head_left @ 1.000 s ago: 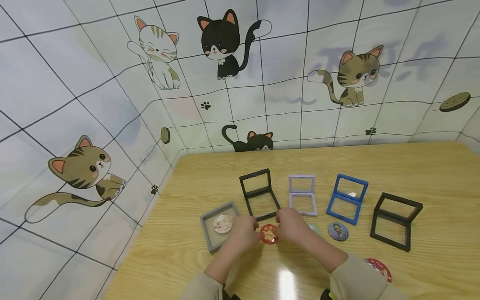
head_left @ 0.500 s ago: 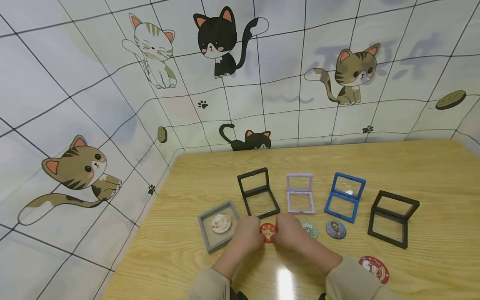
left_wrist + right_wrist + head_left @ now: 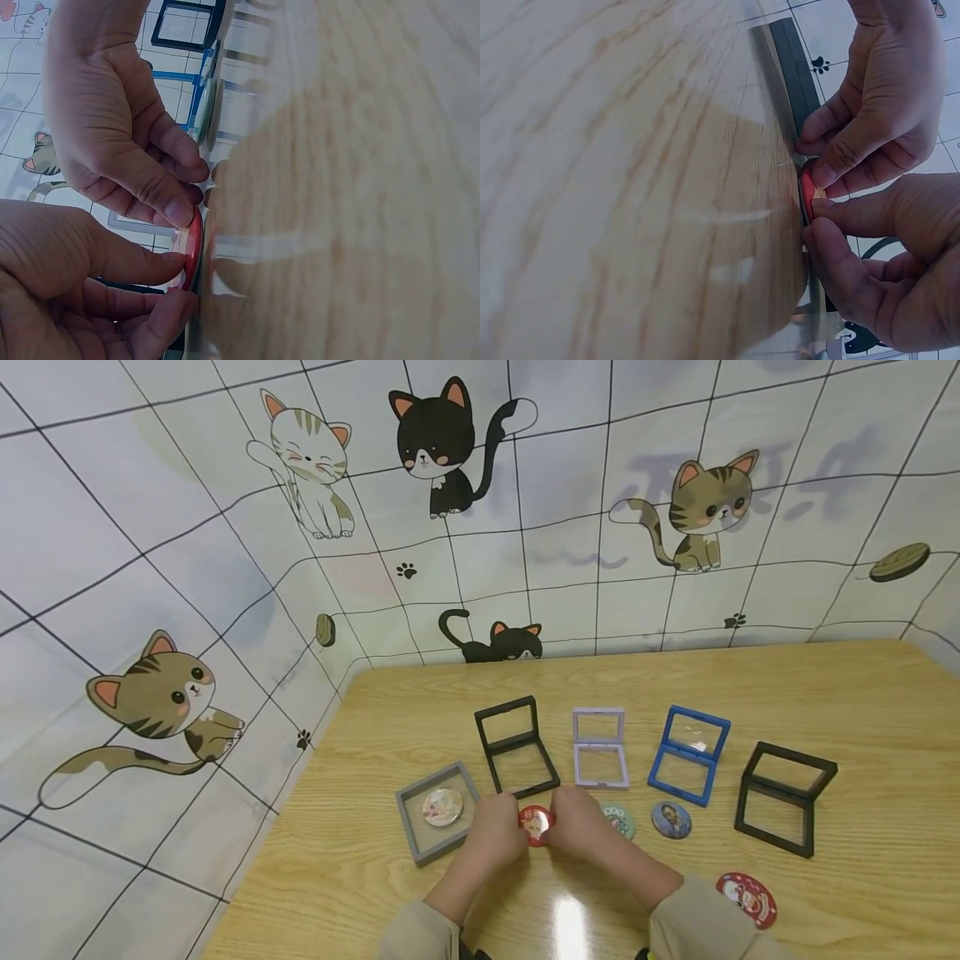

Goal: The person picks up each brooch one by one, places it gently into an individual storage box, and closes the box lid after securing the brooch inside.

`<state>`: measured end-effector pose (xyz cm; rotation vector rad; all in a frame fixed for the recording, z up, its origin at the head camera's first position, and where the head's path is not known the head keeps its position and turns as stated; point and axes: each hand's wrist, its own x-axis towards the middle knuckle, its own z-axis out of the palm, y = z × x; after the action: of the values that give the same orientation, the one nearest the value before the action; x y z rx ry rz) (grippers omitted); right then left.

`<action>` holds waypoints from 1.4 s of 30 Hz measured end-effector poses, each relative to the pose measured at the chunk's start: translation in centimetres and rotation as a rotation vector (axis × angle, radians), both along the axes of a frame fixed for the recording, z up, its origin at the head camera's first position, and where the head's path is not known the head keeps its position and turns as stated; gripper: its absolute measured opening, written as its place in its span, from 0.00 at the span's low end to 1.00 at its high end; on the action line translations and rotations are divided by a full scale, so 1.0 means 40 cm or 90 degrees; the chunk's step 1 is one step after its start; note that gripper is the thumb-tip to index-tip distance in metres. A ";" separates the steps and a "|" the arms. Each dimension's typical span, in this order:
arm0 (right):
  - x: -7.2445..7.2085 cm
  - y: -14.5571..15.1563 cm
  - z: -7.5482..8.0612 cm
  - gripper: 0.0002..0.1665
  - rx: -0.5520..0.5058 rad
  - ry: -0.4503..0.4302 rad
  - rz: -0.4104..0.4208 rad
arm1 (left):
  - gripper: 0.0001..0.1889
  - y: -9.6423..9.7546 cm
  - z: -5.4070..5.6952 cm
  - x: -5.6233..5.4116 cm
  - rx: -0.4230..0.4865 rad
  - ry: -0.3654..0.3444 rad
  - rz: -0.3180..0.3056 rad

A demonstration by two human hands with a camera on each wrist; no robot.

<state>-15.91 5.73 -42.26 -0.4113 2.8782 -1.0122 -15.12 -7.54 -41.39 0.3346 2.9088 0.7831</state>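
A round red button badge (image 3: 536, 825) lies at the wood-look table's surface, in front of the left black frame. My left hand (image 3: 495, 832) pinches its left edge, and my right hand (image 3: 581, 823) its right edge. In the left wrist view the badge (image 3: 193, 251) is seen nearly edge-on, with both thumbs on its face. The right wrist view also shows the badge (image 3: 808, 189) between the two hands, close to the tabletop. Left of my left hand is a grey frame (image 3: 412, 825) with a pale round badge (image 3: 442, 807) on its clear sheet.
Behind stand hinged frames, opened out: black (image 3: 492, 760), lilac (image 3: 577, 764), blue (image 3: 662, 770) and another black (image 3: 742, 802). A green badge (image 3: 619, 819), a blue portrait badge (image 3: 671, 820) and a red badge (image 3: 747, 899) lie to the right. A cat-print cloth (image 3: 562, 485) hangs behind.
Both hands have closed in slightly on the red badge and then stay there. The green badge shows more fully beside the right hand. The head view has shifted a little.
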 end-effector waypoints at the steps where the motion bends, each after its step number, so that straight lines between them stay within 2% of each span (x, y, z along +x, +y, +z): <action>1: 0.000 0.000 -0.001 0.21 -0.002 -0.001 -0.002 | 0.21 0.000 -0.001 0.001 0.009 -0.004 0.004; 8: 0.002 0.000 -0.003 0.17 -0.029 -0.012 -0.022 | 0.20 -0.004 -0.004 0.003 0.029 -0.005 0.027; 18: 0.002 0.002 -0.006 0.12 -0.060 0.000 -0.026 | 0.11 -0.005 -0.004 0.007 0.029 0.000 0.048; 23: 0.003 0.000 -0.010 0.11 -0.084 -0.015 -0.030 | 0.09 -0.008 -0.004 0.007 0.042 -0.007 0.057; 33: 0.003 -0.007 -0.015 0.08 -0.153 -0.066 -0.035 | 0.06 -0.024 -0.011 0.004 0.104 0.004 0.080; 39: -0.002 -0.002 -0.015 0.06 -0.208 -0.138 -0.054 | 0.05 -0.027 -0.006 0.000 0.163 -0.012 0.087; 42: -0.007 0.000 -0.012 0.05 -0.224 -0.158 -0.066 | 0.04 -0.027 -0.005 -0.004 0.212 -0.040 0.102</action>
<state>-16.21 5.72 -42.74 -0.1389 2.5255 -1.4790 -15.27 -8.63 -41.57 0.1021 2.7662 1.2811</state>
